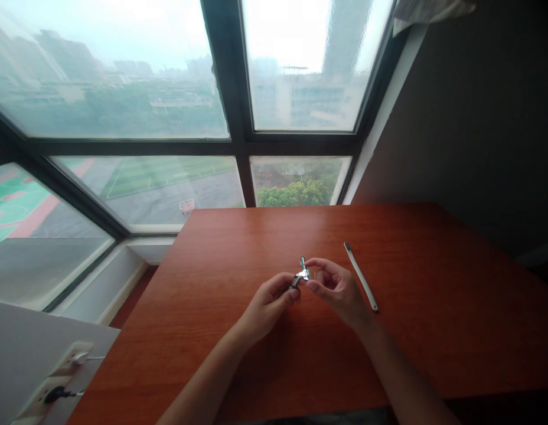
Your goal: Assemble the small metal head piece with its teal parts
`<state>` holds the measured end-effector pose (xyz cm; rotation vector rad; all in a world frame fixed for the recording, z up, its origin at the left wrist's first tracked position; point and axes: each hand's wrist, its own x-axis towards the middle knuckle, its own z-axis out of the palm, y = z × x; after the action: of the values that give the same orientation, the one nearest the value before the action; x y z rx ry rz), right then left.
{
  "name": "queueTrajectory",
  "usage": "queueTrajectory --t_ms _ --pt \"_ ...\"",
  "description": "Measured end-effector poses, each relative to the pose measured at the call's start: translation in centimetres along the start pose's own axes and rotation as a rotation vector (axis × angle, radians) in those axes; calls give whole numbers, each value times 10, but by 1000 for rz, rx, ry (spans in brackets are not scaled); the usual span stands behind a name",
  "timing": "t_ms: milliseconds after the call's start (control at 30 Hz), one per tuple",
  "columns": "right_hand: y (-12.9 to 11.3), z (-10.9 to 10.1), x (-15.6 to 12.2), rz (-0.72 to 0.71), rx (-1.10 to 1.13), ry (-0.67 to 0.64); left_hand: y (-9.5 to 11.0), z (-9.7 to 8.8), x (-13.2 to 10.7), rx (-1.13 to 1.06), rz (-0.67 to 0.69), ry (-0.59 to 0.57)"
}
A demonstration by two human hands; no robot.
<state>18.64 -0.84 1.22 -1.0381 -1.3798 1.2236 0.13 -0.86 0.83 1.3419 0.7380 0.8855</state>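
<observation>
My left hand pinches the dark handle of a small silver razor between thumb and fingers, above the wooden table. The razor's head faces right, with a greenish strip along it. At that head, my right hand has its index finger by the upper end and its thumb by the lower end, closed around it. Most of the handle is hidden in my left fingers. To the right of my right hand, a white toothbrush lies on the table, its dark bristle end pointing away.
The reddish-brown table reaches to a large framed window at the back. A dark wall stands on the right. At lower left, a low white wall carries sockets with a white plug and a black plug.
</observation>
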Motion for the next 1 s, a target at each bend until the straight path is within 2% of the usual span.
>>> queueTrajectory --t_ms 100,267,400,533,700,833,1000 --pt "1 2 -1 -18 -51 23 0 0 1 17 2 17" --pt "0 2 -1 -35 -40 -27 2 -3 2 11 -28 75" --pt "4 4 1 -18 -41 53 -2 -5 2 -106 -73 157" --pt "8 7 2 -53 -237 129 -7 -5 2 -225 -96 199" --pt "6 13 0 -158 -503 94 -6 -4 4 -250 -64 212" --pt "5 18 -1 -198 -521 97 -3 -3 4 -286 -54 224" --pt "8 26 -2 -226 -523 36 -2 -1 4 -288 -71 199"
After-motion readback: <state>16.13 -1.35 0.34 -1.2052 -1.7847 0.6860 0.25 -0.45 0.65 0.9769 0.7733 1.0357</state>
